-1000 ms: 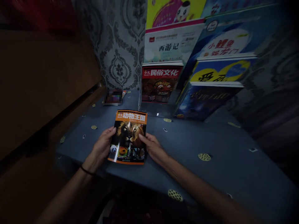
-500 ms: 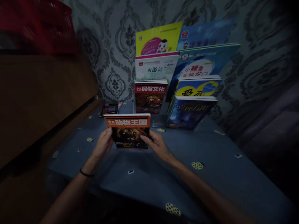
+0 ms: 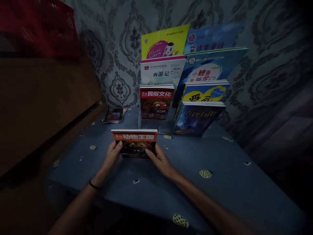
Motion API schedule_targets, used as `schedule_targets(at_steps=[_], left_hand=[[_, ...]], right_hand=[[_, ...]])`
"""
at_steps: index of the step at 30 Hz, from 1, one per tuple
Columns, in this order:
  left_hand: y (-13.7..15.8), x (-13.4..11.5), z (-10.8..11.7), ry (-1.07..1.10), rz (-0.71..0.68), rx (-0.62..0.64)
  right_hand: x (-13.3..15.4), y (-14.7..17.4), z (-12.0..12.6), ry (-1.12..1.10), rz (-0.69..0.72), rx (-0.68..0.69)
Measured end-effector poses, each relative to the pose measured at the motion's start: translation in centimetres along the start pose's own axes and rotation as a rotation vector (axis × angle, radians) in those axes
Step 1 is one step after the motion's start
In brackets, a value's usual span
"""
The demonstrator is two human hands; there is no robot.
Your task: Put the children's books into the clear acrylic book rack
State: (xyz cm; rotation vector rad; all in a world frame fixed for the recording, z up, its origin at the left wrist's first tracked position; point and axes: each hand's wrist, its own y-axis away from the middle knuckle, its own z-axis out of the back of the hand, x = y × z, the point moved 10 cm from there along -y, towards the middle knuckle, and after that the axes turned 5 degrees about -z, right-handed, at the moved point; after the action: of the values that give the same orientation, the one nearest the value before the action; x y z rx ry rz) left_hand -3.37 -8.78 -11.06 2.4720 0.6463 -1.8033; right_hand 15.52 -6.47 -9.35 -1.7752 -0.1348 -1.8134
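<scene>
Between my two hands is a book (image 3: 137, 145) with an orange title band and a dark animal picture on its cover. Its top edge leans toward the back, the cover facing me at a slant. My left hand (image 3: 113, 153) grips its left side, thumb on the front. On the right side my right hand (image 3: 160, 160) holds it, thumb across the cover and fingers behind. Beyond it, a red-banded book (image 3: 156, 104) stands in front of a white book (image 3: 162, 71) and a yellow book (image 3: 165, 40) in a clear stand (image 3: 154, 125).
To the right stand a dark blue book (image 3: 198, 119), a yellow-and-blue book (image 3: 207, 92) and taller blue books (image 3: 217, 63). A blurred-out item (image 3: 113, 115) lies at the back left of the cloth-covered table (image 3: 186, 189). A wooden cabinet (image 3: 46, 107) borders the left, under a red bag (image 3: 39, 29).
Both hands have lowered the orange-banded book toward the table, and its cover now tilts farther back. The standing books have kept their places.
</scene>
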Motion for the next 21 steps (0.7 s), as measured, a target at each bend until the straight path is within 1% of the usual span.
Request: schedule_targets(at_steps=[3, 6, 10, 13, 15, 18, 21], left_hand=[[0.2, 0.6, 0.7, -0.134, -0.005, 0.019], [0.5, 0.7, 0.7, -0.267, -0.018, 0.068], [-0.1, -0.2, 0.2, -0.292, -0.061, 0.066], [-0.9, -0.2, -0.5, -0.277, -0.077, 0.084], [-1.1, 0.4, -0.7, -0.286, -0.058, 0.105], [-0.9, 1.7, -0.8, -0.343, -0.015, 0.188], [-0.5, 1.8, -0.7, -0.451, -0.024, 0.265]], right_hand=[[-0.6, 0.5, -0.1, 0.007, -0.006, 0.002], [-1.0, 0.6, 0.1, 0.05, -0.028, -0.002], [0.4, 0.1, 0.5, 0.084, -0.011, 0.007], [1.0, -0.2, 1.2, 0.094, -0.004, -0.032], [0.1, 0.0, 1.6, 0.125, -0.032, -0.05], [-2.0, 0.7, 1.8, 0.187, -0.098, -0.022], [-2.8, 1.0, 1.9, 0.237, -0.143, 0.024]])
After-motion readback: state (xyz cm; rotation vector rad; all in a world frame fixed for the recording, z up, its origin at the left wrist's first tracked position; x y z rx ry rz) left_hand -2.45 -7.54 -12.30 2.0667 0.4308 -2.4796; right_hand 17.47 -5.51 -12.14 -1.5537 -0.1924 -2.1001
